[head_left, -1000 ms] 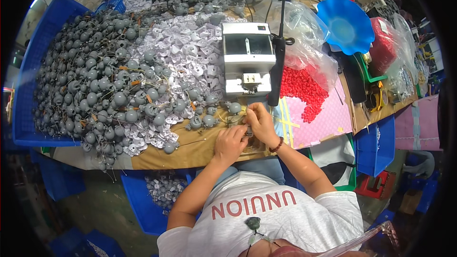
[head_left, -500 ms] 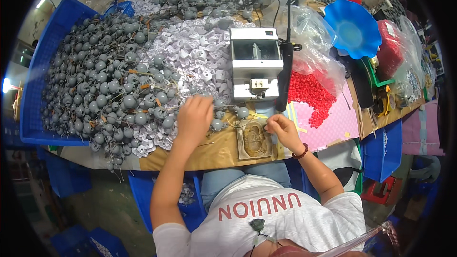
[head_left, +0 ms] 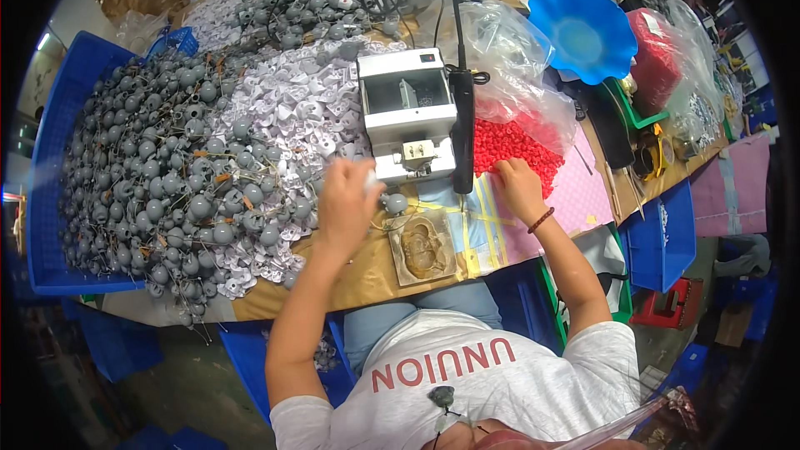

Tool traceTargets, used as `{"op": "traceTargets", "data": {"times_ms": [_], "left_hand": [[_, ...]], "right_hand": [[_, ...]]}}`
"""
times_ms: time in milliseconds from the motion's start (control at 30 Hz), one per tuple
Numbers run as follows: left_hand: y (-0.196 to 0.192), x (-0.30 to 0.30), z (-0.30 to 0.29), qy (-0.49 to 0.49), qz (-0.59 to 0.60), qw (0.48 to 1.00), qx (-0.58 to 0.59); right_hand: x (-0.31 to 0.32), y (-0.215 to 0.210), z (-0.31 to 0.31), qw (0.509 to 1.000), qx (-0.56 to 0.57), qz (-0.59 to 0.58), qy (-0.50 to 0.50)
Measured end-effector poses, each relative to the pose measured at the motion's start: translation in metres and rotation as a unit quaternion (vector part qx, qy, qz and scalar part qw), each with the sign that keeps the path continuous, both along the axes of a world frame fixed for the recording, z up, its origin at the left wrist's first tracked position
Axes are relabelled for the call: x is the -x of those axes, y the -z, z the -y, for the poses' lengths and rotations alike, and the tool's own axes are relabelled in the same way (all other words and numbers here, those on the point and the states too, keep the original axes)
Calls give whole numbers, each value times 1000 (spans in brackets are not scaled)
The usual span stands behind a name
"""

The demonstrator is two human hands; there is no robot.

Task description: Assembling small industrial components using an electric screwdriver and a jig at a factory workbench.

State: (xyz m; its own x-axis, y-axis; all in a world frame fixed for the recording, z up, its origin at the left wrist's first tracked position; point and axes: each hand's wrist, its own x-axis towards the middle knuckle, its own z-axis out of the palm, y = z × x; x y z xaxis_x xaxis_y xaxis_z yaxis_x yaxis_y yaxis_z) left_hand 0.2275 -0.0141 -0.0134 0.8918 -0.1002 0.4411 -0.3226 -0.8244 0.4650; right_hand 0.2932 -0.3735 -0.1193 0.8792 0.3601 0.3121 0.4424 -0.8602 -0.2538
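Note:
My left hand (head_left: 343,204) is closed at the near edge of the white pile, a small white plastic piece (head_left: 371,181) showing at its fingertips. Beside those fingers lies a grey ball-shaped part (head_left: 395,203) on a wire. My right hand (head_left: 520,187) rests with bent fingers on the heap of small red plastic pieces (head_left: 527,148); what its fingertips pinch, if anything, is hidden. Between my hands, a square metal block with a rounded hollow (head_left: 423,248) sits near the table edge. Behind it stands a white machine with a small socket fixture (head_left: 408,117).
Grey ball parts with wires fill a blue bin (head_left: 50,175) at left, next to white plastic pieces (head_left: 292,108). A black bar (head_left: 463,133) stands right of the machine. Farther right are a wavy blue bowl (head_left: 583,33), a red bag (head_left: 654,58) and yellow tape (head_left: 664,157).
My right hand has moved from beside the metal block up and right onto the red pieces. A white piece now shows at my left fingertips. The whole view has shifted somewhat.

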Motion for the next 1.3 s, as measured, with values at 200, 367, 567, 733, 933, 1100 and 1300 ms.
{"op": "traceTargets", "data": {"times_ms": [200, 367, 567, 733, 933, 1100, 1300], "left_hand": [[66, 73, 48, 71, -32, 995, -60], [75, 103, 58, 74, -50, 993, -79], [77, 88, 55, 117, -164, 979, 15], [70, 81, 63, 40, -180, 973, 136], [48, 64, 22, 16, -92, 987, 132], [42, 16, 6, 2, -8, 999, -47], [52, 9, 8, -10, 17, 982, -188]], "right_hand": [[-8, 15, -7, 999, 41, -22, 3], [0, -6, -4, 989, -128, -74, 2], [43, -45, -53, 908, -339, -196, -150], [75, -35, -98, 896, -284, -134, -313], [89, -23, -110, 932, -114, -20, -345], [98, -26, -109, 941, -100, -24, -323], [95, -29, -111, 935, -224, -82, -261]]}}
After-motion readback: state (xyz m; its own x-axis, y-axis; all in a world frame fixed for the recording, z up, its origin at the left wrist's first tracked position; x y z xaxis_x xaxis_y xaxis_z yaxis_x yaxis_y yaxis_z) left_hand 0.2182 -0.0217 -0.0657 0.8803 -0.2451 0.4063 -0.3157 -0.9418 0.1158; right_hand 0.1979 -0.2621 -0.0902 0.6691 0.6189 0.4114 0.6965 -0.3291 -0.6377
